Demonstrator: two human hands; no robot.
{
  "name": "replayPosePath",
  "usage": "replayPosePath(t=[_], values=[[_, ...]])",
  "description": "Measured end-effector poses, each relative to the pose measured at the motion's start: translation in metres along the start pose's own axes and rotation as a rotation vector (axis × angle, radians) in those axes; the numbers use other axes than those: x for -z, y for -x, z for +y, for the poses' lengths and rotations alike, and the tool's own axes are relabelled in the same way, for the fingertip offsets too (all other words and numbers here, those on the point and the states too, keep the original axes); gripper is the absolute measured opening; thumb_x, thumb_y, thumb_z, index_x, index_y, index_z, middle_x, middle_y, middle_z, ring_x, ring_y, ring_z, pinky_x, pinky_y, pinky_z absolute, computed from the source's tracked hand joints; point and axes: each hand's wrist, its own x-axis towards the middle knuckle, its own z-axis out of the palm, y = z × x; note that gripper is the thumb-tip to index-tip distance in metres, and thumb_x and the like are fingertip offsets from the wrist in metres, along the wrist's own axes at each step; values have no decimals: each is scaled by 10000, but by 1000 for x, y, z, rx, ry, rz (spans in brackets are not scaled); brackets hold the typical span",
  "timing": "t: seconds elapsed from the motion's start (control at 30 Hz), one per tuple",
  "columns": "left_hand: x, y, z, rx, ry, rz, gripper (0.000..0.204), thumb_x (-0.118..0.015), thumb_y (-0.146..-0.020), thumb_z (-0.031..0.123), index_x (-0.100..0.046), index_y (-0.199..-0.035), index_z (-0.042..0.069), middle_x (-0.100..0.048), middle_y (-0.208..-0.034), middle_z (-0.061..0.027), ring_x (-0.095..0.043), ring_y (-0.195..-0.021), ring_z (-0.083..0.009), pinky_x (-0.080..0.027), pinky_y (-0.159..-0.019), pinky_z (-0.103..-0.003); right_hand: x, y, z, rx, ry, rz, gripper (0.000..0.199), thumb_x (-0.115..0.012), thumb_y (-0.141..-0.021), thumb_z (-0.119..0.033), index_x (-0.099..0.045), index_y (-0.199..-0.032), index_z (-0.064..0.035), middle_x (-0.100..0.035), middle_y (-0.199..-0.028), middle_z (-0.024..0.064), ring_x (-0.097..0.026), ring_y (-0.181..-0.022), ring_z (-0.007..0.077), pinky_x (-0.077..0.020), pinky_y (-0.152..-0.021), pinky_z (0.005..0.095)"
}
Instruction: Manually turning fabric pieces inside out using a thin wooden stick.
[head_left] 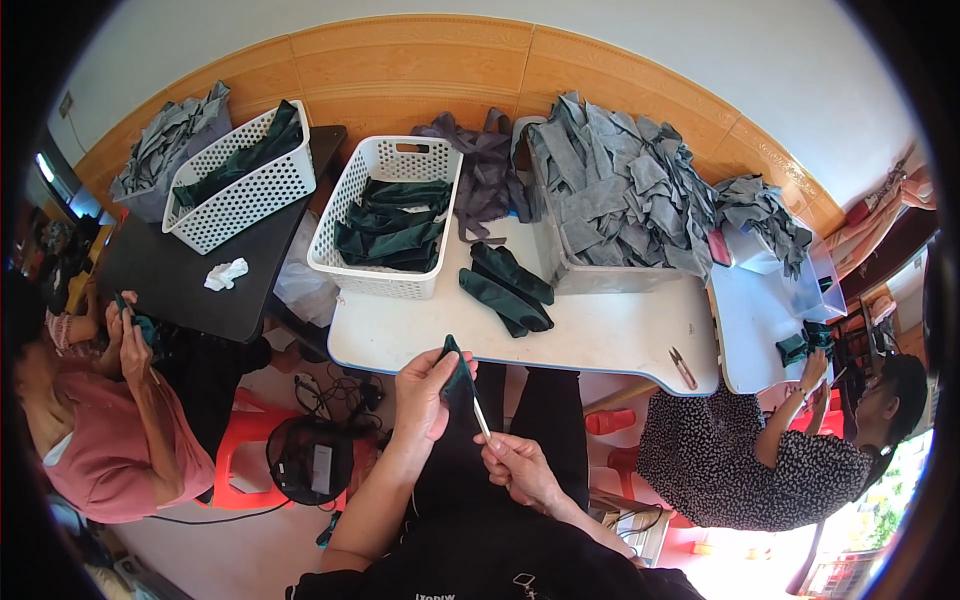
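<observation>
In front of my body, my left hand [424, 396] pinches a small dark green velvet piece [456, 378] that comes to a point at the top. My right hand [520, 470] is closed round a thin, pale, rod-like tool [481, 419]. The tool's upper end meets the lower part of the velvet; whether it is inside the fabric or against it, I cannot tell. Just beyond my hands, several folded dark green velvet pieces [506, 290] lie on the white table [600, 330]. A pair of thread snips [683, 369] rests near the table's right front edge.
A white perforated basket [384, 284] holds green velvet pieces. Grey fabric strips [620, 190] heap over a clear bin [585, 280]. A black table [190, 285] with another basket [245, 190] stands left. Co-workers sit left [120, 430] and right [760, 460], both handling green fabric.
</observation>
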Motion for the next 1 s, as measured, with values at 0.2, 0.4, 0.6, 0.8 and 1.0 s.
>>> replayPosePath(t=[0.2,0.4,0.6,0.8,1.0], values=[[4,-6,19,30,21,-106,199,-635,-921,169,-643,-1027,1,-682,-838,-113,-689,-768,-211,-574,-709,-326,2,-2,-6,24,102,14,260,-516,-995,-155,-623,-1150,24,-447,-717,-7,-296,-545,54,-236,-481,207],[10,-10,19,21,-18,-32,187,-637,-921,171,-649,-997,0,-680,-837,-108,-685,-726,-207,-576,-681,-326,3,0,-4,-6,131,13,258,-514,-995,-141,-622,-1159,27,-453,-719,-6,-305,-551,53,-244,-488,204],[11,-7,11,50,-17,-87,167,-644,-912,142,-656,-959,-18,-678,-830,-114,-685,-726,-210,-578,-681,-325,3,-3,1,-3,68,-9,247,-510,-996,-140,-628,-1147,15,-445,-710,-7,-295,-549,56,-244,-484,202],[1,-9,22,44,-150,-93,192,-629,-922,139,-654,-1004,-32,-684,-853,-125,-693,-745,-219,-587,-702,-336,5,-7,-9,-148,-156,-110,252,-520,-992,-173,-628,-1143,-3,-434,-712,-14,-294,-557,58,-238,-477,198],[-13,-9,38,3,-47,-145,237,-592,-945,143,-619,-1108,-27,-681,-921,-138,-695,-803,-237,-587,-749,-355,3,-11,-21,-34,-34,-98,255,-520,-991,-173,-631,-1144,-1,-444,-708,-10,-296,-558,59,-239,-478,201]])
